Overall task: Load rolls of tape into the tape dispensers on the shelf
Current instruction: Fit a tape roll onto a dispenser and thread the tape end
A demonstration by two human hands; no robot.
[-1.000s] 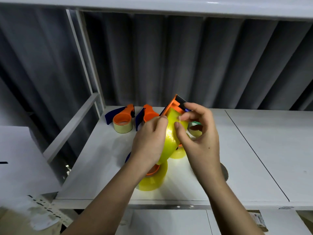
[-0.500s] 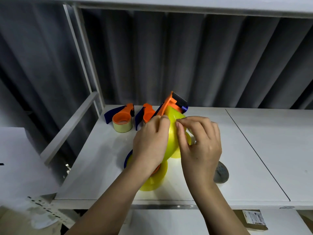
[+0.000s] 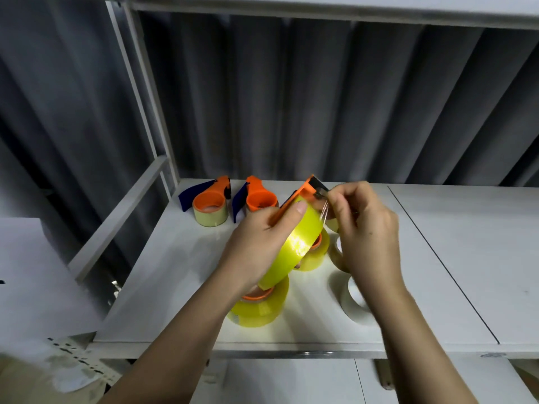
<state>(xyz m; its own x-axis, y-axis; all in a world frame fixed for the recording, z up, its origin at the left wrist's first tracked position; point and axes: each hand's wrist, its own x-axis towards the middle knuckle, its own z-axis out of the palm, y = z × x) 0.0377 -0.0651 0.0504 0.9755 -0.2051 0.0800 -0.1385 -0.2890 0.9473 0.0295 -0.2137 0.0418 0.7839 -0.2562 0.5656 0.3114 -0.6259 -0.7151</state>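
Observation:
My left hand (image 3: 256, 246) grips an orange tape dispenser (image 3: 303, 191) with a yellow tape roll (image 3: 297, 243) mounted on it, held tilted above the shelf. My right hand (image 3: 364, 228) pinches the loose end of the tape near the dispenser's blade end, with thin strands stretched between. Below lie a yellow roll (image 3: 259, 310) and another yellow roll (image 3: 318, 255) on the white shelf (image 3: 175, 272). At the back stand an orange and blue dispenser holding a pale roll (image 3: 208, 204) and a second orange dispenser (image 3: 256, 199).
A white tape roll (image 3: 355, 304) lies on the shelf under my right forearm, another pale roll partly hidden behind my right hand. A shelf post (image 3: 140, 91) and side rail (image 3: 122, 217) stand at the left. Grey curtain hangs behind. A second shelf panel (image 3: 466, 243) extends right.
My right hand has moved up from the roll's face to the blade end, pulling the tape end out. The dispenser is held a little more to the right.

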